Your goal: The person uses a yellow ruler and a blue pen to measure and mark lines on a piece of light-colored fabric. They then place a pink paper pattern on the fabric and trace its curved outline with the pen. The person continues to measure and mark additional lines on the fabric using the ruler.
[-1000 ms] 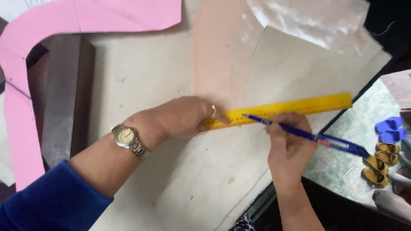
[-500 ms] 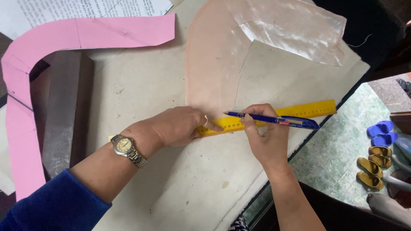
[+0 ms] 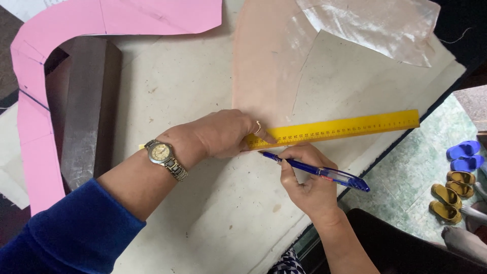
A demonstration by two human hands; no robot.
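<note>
My left hand [image 3: 218, 134], with a wristwatch and a ring, presses flat on the left end of a yellow ruler [image 3: 350, 127] that lies across a sheet of cream paper [image 3: 193, 203]. My right hand [image 3: 307, 177] grips a blue pen [image 3: 324, 172], its tip at the ruler's lower edge close to my left fingers. Peach fabric [image 3: 264, 66] lies on the paper above the ruler, with a shiny pale piece [image 3: 375, 25] at its upper right.
A curved pink paper pattern [image 3: 35, 101] bends round the upper left over a long dark metal block [image 3: 86, 111]. Past the table's right edge the green floor shows blue slippers [image 3: 461, 155] and gold sandals [image 3: 449, 195], and a person's foot [image 3: 464, 241].
My right hand has slid left and down along the ruler's lower edge with the pen, towards my left hand. The left hand stays pressed on the ruler.
</note>
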